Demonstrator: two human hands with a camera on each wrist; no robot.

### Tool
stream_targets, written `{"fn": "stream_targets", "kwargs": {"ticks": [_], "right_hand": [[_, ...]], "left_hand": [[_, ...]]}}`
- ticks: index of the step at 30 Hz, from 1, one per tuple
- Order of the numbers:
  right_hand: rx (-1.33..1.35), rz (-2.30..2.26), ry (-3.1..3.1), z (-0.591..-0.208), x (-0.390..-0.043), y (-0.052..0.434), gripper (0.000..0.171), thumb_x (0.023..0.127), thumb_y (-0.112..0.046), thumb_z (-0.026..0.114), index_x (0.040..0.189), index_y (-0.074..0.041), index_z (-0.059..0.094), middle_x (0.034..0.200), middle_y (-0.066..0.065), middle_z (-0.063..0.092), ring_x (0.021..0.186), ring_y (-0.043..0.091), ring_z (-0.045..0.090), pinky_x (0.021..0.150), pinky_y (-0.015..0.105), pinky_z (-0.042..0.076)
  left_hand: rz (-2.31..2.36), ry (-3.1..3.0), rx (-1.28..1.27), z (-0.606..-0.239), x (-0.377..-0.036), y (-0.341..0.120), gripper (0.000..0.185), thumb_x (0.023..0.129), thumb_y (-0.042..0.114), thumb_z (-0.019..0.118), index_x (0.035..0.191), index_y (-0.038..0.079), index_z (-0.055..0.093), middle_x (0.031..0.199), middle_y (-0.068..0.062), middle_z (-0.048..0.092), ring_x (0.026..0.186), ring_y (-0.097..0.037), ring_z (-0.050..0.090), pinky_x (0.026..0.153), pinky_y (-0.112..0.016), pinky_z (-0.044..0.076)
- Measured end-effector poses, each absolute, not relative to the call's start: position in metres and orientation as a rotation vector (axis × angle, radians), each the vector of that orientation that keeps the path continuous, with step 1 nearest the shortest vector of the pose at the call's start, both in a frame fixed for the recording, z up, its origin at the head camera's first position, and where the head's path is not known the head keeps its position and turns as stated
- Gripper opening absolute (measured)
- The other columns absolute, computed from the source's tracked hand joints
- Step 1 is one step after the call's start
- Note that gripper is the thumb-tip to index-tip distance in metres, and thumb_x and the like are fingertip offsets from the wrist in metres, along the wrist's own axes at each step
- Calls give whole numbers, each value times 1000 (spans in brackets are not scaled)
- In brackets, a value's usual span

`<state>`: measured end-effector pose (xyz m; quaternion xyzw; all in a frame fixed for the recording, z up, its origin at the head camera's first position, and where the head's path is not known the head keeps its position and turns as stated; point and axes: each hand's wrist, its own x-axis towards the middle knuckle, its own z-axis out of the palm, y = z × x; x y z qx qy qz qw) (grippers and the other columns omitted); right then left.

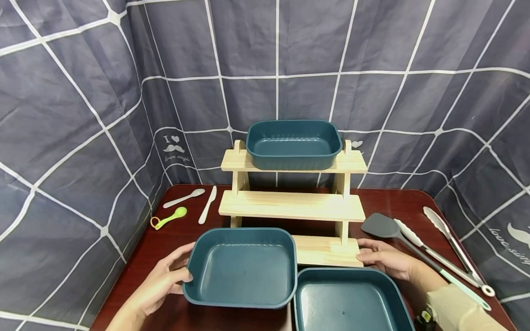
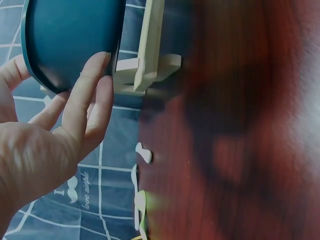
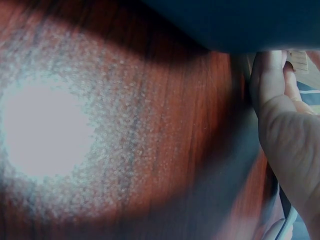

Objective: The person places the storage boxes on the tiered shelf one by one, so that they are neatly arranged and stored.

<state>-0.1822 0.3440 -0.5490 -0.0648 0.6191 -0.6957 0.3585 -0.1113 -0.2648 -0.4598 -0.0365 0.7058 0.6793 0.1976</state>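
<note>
My left hand (image 1: 167, 276) grips the left end of a dark teal rectangular bin (image 1: 244, 271), thumb at the near side of its rim. The left wrist view shows the fingers spread along the end wall of this bin (image 2: 75, 40), raised off the table. It overlaps the left part of the lowest tier of a pale three-tier wooden shelf (image 1: 290, 204). At that tier's right end, my right hand (image 1: 387, 259) holds the board's corner between thumb and fingers. A second teal bin (image 1: 343, 276) lies in front of the shelf, just below the right hand.
Another teal bin (image 1: 294, 156) stands on the top tier. Left of the shelf lie a white spoon (image 1: 184, 198), a white knife (image 1: 208, 205) and a green measuring spoon (image 1: 169, 218). A grey spatula (image 1: 381, 226) and two tongs (image 1: 451, 241) lie at right. Grid-patterned curtains (image 1: 310, 101) enclose the table.
</note>
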Motion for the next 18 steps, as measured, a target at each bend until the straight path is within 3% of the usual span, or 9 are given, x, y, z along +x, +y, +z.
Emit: {"fn": "stream_targets", "kwargs": {"ticks": [18], "right_hand": [[-193, -1812, 1578, -550, -182, 345, 44, 106, -6, 53, 148, 1, 40, 128, 11, 67, 116, 25, 66, 98, 39, 56]], "left_hand": [[1961, 1978, -36, -438, -134, -234, 76, 86, -3, 62, 157, 8, 40, 133, -23, 60, 94, -34, 70, 75, -55, 62]]}}
